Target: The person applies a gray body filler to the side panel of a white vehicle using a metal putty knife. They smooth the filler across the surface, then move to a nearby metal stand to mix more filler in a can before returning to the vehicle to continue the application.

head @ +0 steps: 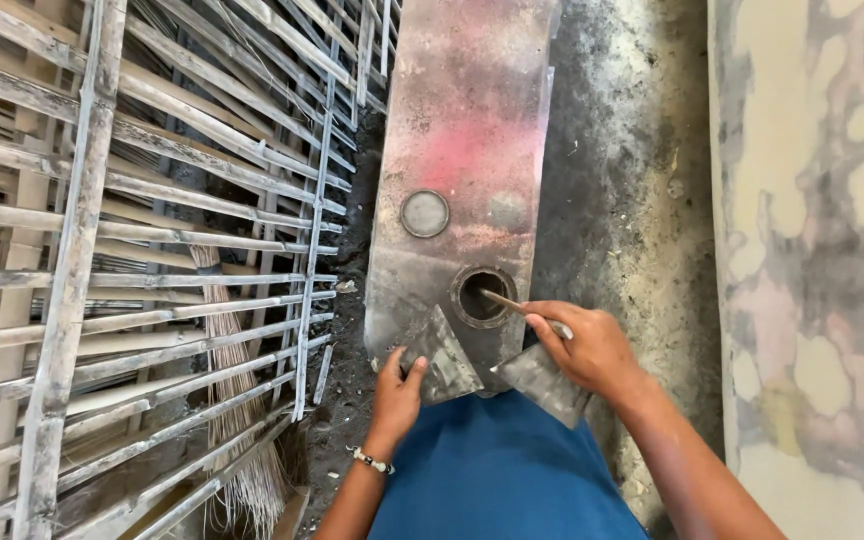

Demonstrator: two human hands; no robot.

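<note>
- A thin stick (501,299) is pinched in the right hand (590,345), its far end reaching over the rim of a round hole (481,295) in a long, worn metal slab (467,130) that lies on the dusty floor (622,200).
- The right hand's grip is closed on the stick (thumb and forefinger do the pinching), and a grey, soiled flat piece (544,381) lies under the same hand; whether the hand holds it too cannot be told.
- The left hand (397,392) rests at the near edge of the slab, its fingers closed on a second grey flat piece (442,352) that tilts up toward the hole.
- A beaded bracelet (372,461) sits on the left wrist.
- Farther up the slab, a round grey disc (425,213) lies flat, apart from the hole.
- The slab's surface is grey with reddish patches.
- Blue cloth (497,470) fills the bottom of the view between the two forearms.
- To the left stand racks of pale bamboo slats (152,230), with a bundle of thin sticks (237,400) hanging among them.
- To the right runs a mottled, stained wall (812,250).
</note>
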